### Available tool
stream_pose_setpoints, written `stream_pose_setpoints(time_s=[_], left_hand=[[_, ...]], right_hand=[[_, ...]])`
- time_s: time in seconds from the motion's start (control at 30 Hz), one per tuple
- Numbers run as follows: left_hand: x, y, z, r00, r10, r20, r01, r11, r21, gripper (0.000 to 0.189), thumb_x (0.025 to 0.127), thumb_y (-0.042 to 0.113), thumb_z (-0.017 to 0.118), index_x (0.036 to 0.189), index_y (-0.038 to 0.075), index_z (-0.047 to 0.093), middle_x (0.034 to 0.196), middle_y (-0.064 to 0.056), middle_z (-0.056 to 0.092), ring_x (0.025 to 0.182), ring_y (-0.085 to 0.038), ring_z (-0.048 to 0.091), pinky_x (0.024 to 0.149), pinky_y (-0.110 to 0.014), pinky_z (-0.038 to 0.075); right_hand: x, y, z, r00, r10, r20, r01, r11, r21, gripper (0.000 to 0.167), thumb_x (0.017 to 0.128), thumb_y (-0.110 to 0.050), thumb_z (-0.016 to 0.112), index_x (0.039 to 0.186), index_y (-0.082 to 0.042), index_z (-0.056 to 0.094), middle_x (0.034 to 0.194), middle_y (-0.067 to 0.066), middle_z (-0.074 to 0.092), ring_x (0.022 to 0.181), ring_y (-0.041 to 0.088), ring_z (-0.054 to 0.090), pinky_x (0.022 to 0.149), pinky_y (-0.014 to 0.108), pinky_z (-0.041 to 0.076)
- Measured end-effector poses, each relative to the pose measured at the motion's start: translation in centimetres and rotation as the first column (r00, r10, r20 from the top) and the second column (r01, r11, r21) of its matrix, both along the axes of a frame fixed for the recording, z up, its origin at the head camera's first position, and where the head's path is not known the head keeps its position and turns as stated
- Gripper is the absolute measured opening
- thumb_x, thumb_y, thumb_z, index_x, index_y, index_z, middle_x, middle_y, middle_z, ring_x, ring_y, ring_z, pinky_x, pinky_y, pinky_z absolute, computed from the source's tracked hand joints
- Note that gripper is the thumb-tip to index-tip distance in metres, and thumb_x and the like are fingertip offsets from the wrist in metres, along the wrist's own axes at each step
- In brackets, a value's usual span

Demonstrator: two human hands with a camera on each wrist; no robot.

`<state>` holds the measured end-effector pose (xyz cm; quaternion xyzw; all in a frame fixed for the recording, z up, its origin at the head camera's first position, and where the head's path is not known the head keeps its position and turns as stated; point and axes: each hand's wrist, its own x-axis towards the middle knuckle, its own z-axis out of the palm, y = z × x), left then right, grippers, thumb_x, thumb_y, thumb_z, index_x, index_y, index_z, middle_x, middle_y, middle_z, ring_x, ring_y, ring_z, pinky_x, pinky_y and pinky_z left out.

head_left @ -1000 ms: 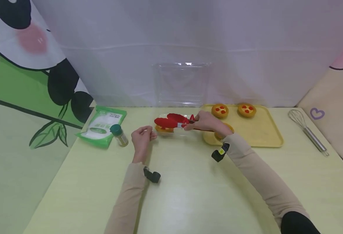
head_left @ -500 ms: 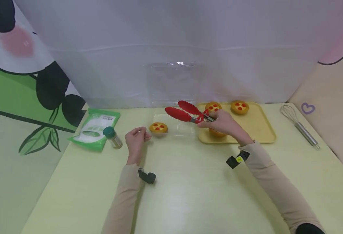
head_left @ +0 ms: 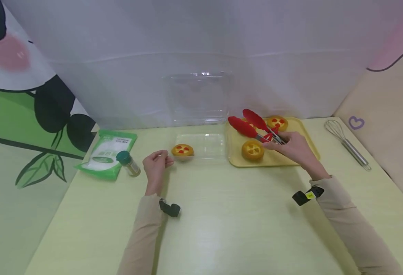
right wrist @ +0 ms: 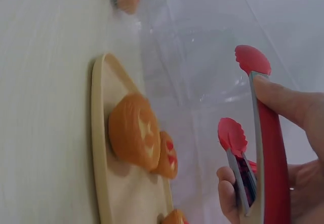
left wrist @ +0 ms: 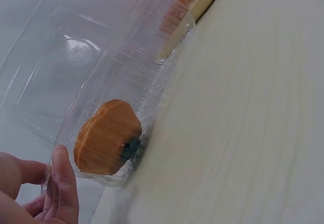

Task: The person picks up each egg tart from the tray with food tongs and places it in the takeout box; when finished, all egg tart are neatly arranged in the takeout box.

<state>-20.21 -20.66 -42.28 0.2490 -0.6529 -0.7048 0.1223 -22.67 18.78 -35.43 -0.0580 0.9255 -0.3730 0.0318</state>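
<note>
My left hand [head_left: 156, 164] pinches the left edge of a clear plastic box [left wrist: 93, 84] between thumb and fingers. The box's lid [head_left: 199, 97] stands raised at the back. Inside its left end sits a small tart [head_left: 182, 149] with red and yellow topping. My right hand [head_left: 295, 147] grips red-tipped tongs [head_left: 241, 126], held above the yellow tray [head_left: 235, 154] with tips spread and nothing between them. On that tray, one tart [head_left: 253, 150] with a yellow top sits in front and another [head_left: 278, 123] at the back. A third is partly hidden behind the tongs.
Left of my left hand are a green-capped shaker jar [head_left: 128, 163] and a green-and-white bag [head_left: 108, 153]. A metal whisk [head_left: 348, 145] lies near the table's right edge. A pale curtain [head_left: 129, 91] hangs behind the table.
My right hand has carried the tongs from over the box rightward to above the tray, and their tips have spread apart. The tart in the box is now uncovered. My left hand keeps its place.
</note>
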Motion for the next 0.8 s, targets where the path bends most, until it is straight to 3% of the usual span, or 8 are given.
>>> stream_pose_setpoints(time_s=[0.17, 0.33, 0.57, 0.8], left_hand=[[0.0, -0.2, -0.1, 1.0, 0.001, 0.006, -0.001, 1.0, 0.009, 0.029, 0.097, 0.011, 0.059, 0.119, -0.008, 0.062, 0.075, -0.004, 0.069, 0.058, -0.006, 0.066, 0.064, -0.019, 0.06], [0.0, -0.3, -0.2, 1.0, 0.006, 0.006, -0.006, 1.0, 0.005, 0.027, 0.097, 0.011, 0.059, 0.117, -0.007, 0.063, 0.069, 0.002, 0.067, 0.057, -0.005, 0.065, 0.064, -0.019, 0.06], [0.1, -0.2, -0.3, 1.0, 0.009, -0.005, -0.009, 1.0, 0.005, 0.026, 0.096, 0.01, 0.058, 0.115, -0.007, 0.063, 0.067, 0.003, 0.066, 0.057, -0.005, 0.066, 0.063, -0.019, 0.06], [-0.1, -0.1, -0.4, 1.0, 0.009, -0.015, -0.009, 1.0, 0.009, 0.026, 0.096, 0.01, 0.059, 0.114, -0.008, 0.063, 0.067, 0.003, 0.065, 0.056, -0.005, 0.065, 0.062, -0.019, 0.06]], right_hand=[[0.3, 2.1, -0.2, 0.998, -0.065, -0.018, 0.064, 0.997, -0.036, 0.052, 0.082, -0.055, 0.072, 0.089, -0.004, 0.062, 0.062, -0.004, 0.037, 0.06, 0.015, 0.035, 0.045, 0.029, 0.025], [0.4, 4.1, -0.2, 0.994, -0.112, 0.004, 0.112, 0.993, -0.022, 0.054, 0.085, -0.056, 0.068, 0.085, -0.003, 0.056, 0.061, -0.004, 0.034, 0.06, 0.015, 0.034, 0.044, 0.03, 0.024], [0.1, 6.9, -1.7, 0.976, -0.207, 0.062, 0.208, 0.978, -0.002, 0.059, 0.082, -0.063, 0.067, 0.082, -0.006, 0.052, 0.063, -0.005, 0.033, 0.064, 0.016, 0.034, 0.047, 0.031, 0.025], [-0.2, 9.0, -3.1, 0.966, -0.255, 0.051, 0.254, 0.967, 0.025, 0.06, 0.081, -0.061, 0.069, 0.071, -0.009, 0.043, 0.059, -0.005, 0.029, 0.057, 0.015, 0.033, 0.045, 0.031, 0.026]])
